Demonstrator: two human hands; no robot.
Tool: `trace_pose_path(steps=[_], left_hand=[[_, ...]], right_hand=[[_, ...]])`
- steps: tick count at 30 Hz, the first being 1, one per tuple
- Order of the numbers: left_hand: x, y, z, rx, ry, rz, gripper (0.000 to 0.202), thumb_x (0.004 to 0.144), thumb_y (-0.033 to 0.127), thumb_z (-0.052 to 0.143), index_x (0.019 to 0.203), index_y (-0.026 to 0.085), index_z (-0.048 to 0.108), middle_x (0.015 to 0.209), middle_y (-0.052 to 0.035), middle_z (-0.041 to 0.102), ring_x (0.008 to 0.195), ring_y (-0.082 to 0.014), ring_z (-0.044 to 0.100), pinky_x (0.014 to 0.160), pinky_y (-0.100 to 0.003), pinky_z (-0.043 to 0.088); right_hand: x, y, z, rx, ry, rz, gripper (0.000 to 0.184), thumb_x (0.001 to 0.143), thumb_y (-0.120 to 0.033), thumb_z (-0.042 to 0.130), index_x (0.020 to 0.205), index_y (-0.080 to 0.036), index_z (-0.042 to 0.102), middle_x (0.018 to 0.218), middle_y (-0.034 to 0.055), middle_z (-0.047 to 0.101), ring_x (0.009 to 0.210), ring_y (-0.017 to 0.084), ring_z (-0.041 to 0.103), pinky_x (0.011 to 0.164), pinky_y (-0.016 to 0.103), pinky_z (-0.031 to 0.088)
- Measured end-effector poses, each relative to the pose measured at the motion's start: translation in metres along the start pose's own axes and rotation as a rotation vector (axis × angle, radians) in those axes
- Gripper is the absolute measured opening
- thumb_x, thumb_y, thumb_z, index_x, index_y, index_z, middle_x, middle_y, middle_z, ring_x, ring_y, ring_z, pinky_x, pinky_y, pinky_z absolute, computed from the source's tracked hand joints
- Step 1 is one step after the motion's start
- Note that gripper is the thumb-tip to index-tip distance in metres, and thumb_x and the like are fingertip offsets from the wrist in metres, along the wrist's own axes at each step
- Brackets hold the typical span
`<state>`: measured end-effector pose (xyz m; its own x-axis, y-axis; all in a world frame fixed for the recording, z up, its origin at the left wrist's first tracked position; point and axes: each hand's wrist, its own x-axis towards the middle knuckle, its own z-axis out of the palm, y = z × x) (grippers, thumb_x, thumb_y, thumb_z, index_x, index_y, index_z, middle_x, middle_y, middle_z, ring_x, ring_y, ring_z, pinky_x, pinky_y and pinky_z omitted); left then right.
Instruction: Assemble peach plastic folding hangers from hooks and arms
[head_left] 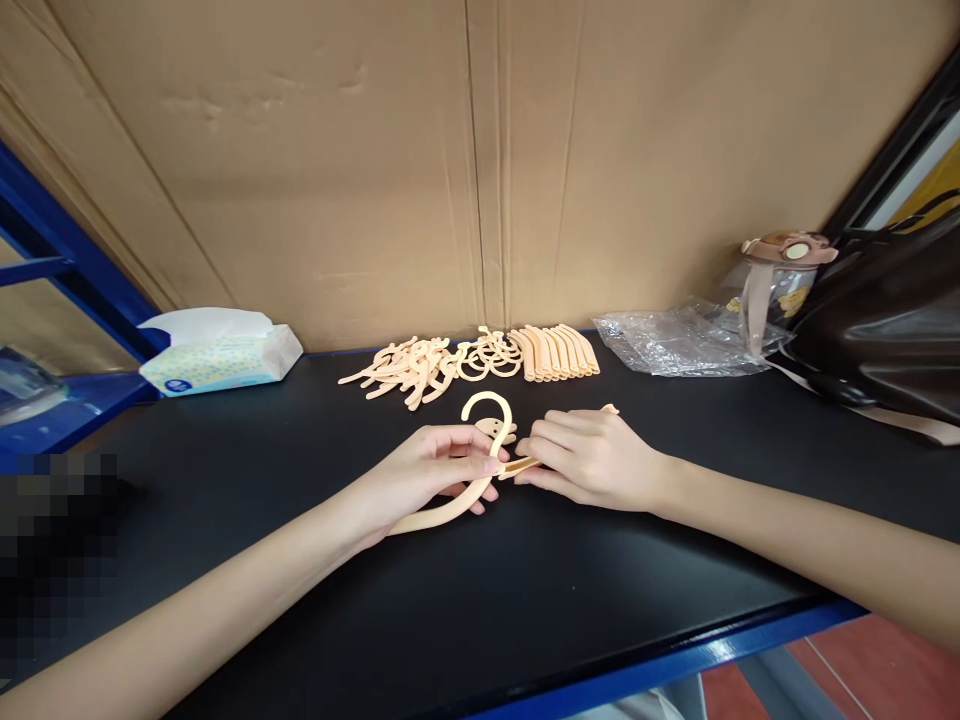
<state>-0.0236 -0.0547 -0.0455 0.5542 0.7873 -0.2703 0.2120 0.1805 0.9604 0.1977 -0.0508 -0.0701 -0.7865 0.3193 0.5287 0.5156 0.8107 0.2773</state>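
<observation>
My left hand (431,472) is closed round a peach plastic hanger part (487,415) with a hook on top and a curved arm running under my palm. My right hand (592,460) pinches a second peach arm piece (525,464), its end meeting the hook part between my hands; the far tip shows behind my knuckles. Both hands rest on the black tabletop (525,590). Behind them lie a loose pile of peach arm pieces (409,370), several hook pieces (491,355) and a neat row of arm pieces (559,352).
A tissue pack (221,355) sits at the back left by a blue shelf frame (67,260). At the back right lie a clear plastic bag (675,342), a lidded bottle (784,280) and a dark bag (885,320). A cardboard wall (480,150) closes the back.
</observation>
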Motion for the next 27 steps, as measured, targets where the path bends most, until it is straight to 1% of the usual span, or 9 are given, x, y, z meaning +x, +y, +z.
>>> trace_pose_path(steps=[7, 10, 14, 18, 23, 27], left_hand=[[-0.0003, -0.0005, -0.0007, 0.025, -0.009, 0.0, 0.017, 0.077, 0.033, 0.069, 0.077, 0.016, 0.064, 0.076, 0.0011, 0.062, 0.076, -0.0145, 0.065, 0.069, -0.025, 0.053], [-0.0004, 0.0004, -0.0001, 0.039, -0.005, 0.001, 0.017, 0.077, 0.033, 0.069, 0.077, 0.017, 0.064, 0.076, 0.0012, 0.062, 0.076, -0.0141, 0.064, 0.068, -0.025, 0.052], [-0.0006, 0.0001, 0.0004, 0.072, -0.006, -0.004, 0.015, 0.078, 0.032, 0.067, 0.081, 0.018, 0.064, 0.075, 0.0008, 0.063, 0.078, -0.0151, 0.064, 0.071, -0.026, 0.052], [-0.0006, -0.0015, 0.0004, 0.09, -0.006, 0.006, 0.019, 0.079, 0.037, 0.066, 0.084, 0.018, 0.065, 0.076, 0.0002, 0.064, 0.08, -0.0162, 0.065, 0.073, -0.026, 0.052], [0.0, -0.0015, 0.0009, 0.121, 0.002, 0.005, 0.024, 0.078, 0.04, 0.067, 0.087, 0.018, 0.066, 0.079, -0.0019, 0.067, 0.08, -0.0189, 0.067, 0.071, -0.028, 0.053], [0.0001, -0.0008, 0.0016, 0.128, -0.017, -0.029, 0.028, 0.08, 0.041, 0.066, 0.094, 0.017, 0.066, 0.085, -0.005, 0.072, 0.075, -0.0165, 0.067, 0.07, -0.026, 0.052]], right_hand=[[-0.0035, -0.0022, 0.0046, 0.018, -0.052, 0.02, 0.041, 0.097, -0.039, 0.037, 0.074, -0.015, 0.061, 0.059, -0.0002, 0.056, 0.05, 0.01, 0.047, 0.052, 0.026, 0.027], [-0.0035, -0.0023, 0.004, 0.053, -0.08, 0.035, 0.042, 0.097, -0.041, 0.037, 0.074, -0.016, 0.062, 0.058, -0.0005, 0.057, 0.049, 0.01, 0.048, 0.05, 0.026, 0.025], [-0.004, -0.0017, 0.0032, 0.121, -0.107, 0.055, 0.042, 0.097, -0.041, 0.037, 0.074, -0.016, 0.062, 0.059, -0.0006, 0.059, 0.049, 0.009, 0.051, 0.049, 0.025, 0.023], [-0.0051, -0.0008, 0.0037, 0.152, -0.12, 0.07, 0.04, 0.097, -0.041, 0.039, 0.075, -0.017, 0.063, 0.059, -0.0012, 0.059, 0.049, 0.008, 0.051, 0.048, 0.025, 0.02], [-0.0055, -0.0007, 0.0045, 0.19, -0.118, 0.089, 0.04, 0.096, -0.042, 0.04, 0.072, -0.017, 0.059, 0.056, -0.002, 0.057, 0.046, 0.007, 0.047, 0.046, 0.024, 0.016], [-0.0058, -0.0013, 0.0037, 0.22, -0.117, 0.115, 0.04, 0.094, -0.043, 0.044, 0.065, -0.017, 0.055, 0.051, -0.0036, 0.053, 0.042, 0.006, 0.041, 0.044, 0.024, 0.012]])
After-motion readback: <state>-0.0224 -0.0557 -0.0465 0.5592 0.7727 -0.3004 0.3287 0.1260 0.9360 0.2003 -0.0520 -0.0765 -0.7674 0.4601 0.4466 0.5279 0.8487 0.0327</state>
